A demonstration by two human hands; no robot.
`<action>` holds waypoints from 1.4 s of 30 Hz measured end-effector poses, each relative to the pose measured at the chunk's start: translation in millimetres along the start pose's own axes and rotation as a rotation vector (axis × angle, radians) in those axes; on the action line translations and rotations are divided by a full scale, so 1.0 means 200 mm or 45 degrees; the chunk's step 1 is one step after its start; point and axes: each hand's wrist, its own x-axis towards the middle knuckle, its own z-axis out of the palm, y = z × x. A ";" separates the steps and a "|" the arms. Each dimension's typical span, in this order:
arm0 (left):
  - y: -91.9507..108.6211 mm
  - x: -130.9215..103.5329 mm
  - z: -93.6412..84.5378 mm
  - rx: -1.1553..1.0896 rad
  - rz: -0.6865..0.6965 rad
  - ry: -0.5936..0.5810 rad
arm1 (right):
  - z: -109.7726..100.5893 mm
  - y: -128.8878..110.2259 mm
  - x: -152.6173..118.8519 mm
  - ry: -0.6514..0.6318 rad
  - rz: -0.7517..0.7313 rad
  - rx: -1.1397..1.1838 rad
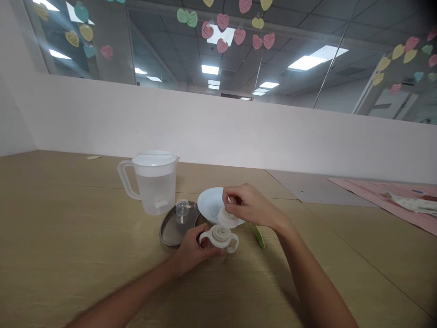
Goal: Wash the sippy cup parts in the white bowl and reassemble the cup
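Observation:
My left hand (193,250) is wrapped round a small two-handled bottle (221,237) with an open-looking top, held just above the table. Above and slightly right of it, my right hand (247,205) pinches a white, translucent cap-like piece (227,218), which is apart from or barely over the bottle's top; the exact gap is hard to tell. Behind both hands lies a pale blue bowl (208,200). A grey metal kidney-shaped tray (166,232) is left of the bottle, with a clear cup-like cover (182,209) on it.
A translucent lidded pitcher (157,187) with liquid stands at the back left, its handle to the left. A green strip-like object (258,236) lies right of the bowl. Pink cloth (385,198) with a whitish item covers the far right. A white wall (218,132) rises behind the table (85,237).

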 end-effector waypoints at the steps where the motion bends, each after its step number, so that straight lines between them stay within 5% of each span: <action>1: 0.01 0.00 0.00 0.004 0.001 -0.021 | 0.01 0.00 0.00 -0.016 -0.001 -0.001; 10: 0.07 0.02 -0.06 -0.051 -0.027 -0.279 | 0.03 0.00 0.01 -0.063 0.008 0.028; 25: -0.02 -0.02 0.01 0.163 0.070 -0.108 | 0.03 0.05 -0.01 -0.488 0.034 -0.019; 42: -0.01 -0.01 0.02 0.228 0.066 -0.093 | 0.05 0.07 0.01 -0.501 -0.086 0.024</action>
